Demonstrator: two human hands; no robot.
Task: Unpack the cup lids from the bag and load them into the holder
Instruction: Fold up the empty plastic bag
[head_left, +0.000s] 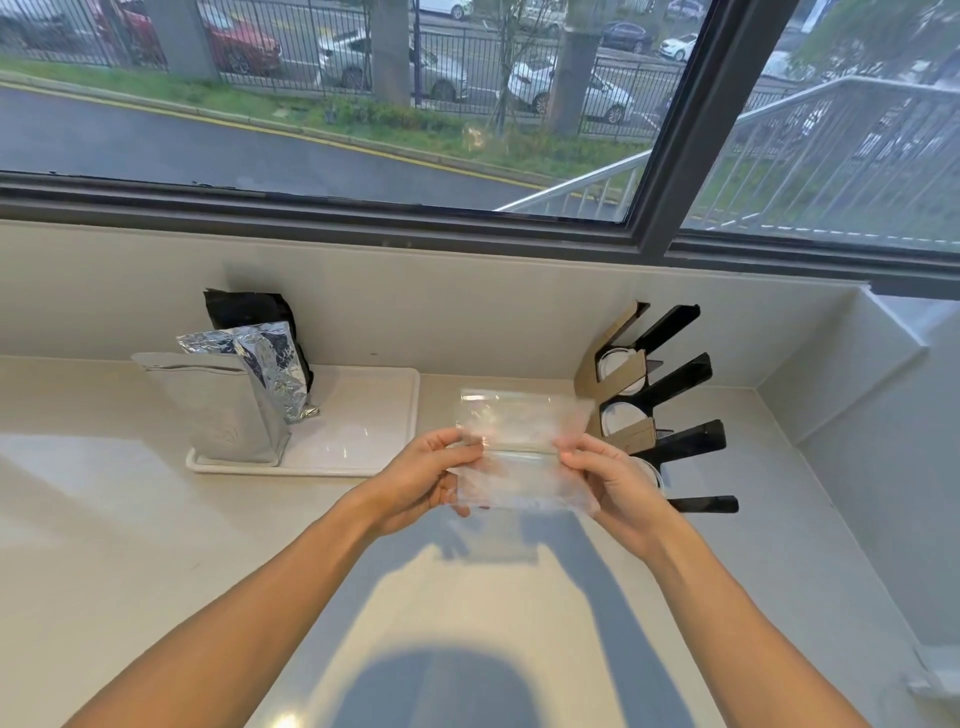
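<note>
A clear plastic bag (522, 449) is held flat above the counter between both hands. My left hand (428, 475) pinches its left edge and my right hand (610, 480) pinches its right edge. The bag looks folded across the middle and I see no lids inside it. To the right stands the black and cardboard holder (670, 405) with several slanted slots. White round cup lids (623, 415) sit in its slots, partly hidden by the cardboard and the bag.
A white tray (363, 431) at the back left carries a silver foil pouch (223, 410), a crumpled foil bag (270, 358) and a black bag (249, 312). The counter meets a wall on the right. A window sill runs along the back.
</note>
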